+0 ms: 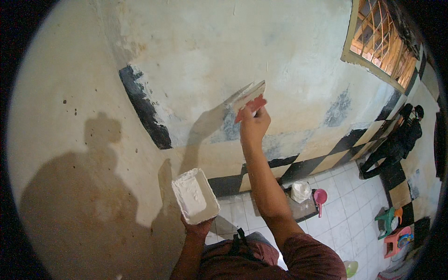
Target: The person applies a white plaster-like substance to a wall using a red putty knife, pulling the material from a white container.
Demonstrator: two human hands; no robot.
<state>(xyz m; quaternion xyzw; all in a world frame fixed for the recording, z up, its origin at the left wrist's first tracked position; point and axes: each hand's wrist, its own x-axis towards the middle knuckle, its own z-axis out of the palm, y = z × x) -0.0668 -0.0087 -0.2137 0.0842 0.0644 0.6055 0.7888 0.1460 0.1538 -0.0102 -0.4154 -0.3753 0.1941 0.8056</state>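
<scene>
My right hand (255,127) is closed on a wide putty knife (252,99) with a red grip and a pale, smeared blade. The blade is against or just off the wall (298,70), over a grey patch in the discoloured paint; whether it touches I cannot tell. Lower and to the left, my left hand (199,227) grips the bottom of a white rectangular tub (178,192). Thick white putty (196,193) coats the inside of the tub. Most of my left fingers are hidden beneath it.
A white bag (301,192) and a pink dipper (320,198) rest on a low stand by the wall. Farther right are a person in black (394,144), a green stool (385,221), a pink stool (395,242) and a barred window (385,44). A side wall (60,140) stands close left.
</scene>
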